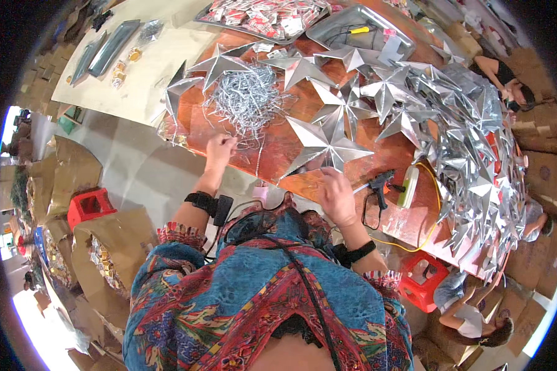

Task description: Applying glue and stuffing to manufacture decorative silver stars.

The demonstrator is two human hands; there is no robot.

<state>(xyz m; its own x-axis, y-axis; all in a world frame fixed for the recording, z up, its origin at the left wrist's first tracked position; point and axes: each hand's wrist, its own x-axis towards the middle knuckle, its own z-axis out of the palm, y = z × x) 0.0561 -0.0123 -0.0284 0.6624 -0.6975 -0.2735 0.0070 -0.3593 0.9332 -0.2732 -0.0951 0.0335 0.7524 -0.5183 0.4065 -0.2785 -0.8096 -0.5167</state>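
Note:
My left hand is at the table's front edge with its fingers pinched. Thin silver strands at its fingertips trail from a tangled pile of silver cords just beyond it. One cord hangs over the edge to the right of this hand. My right hand is bent and slightly blurred at the near side of a large silver star. Its fingertips are close to the star's lower edge; whether they grip anything is unclear. Right of this hand lies a black glue gun.
Many silver stars heap on the right of the reddish table. A white-green bottle-like object and yellow cable lie near the glue gun. Metal trays stand behind. Red stools are below; other people sit at right.

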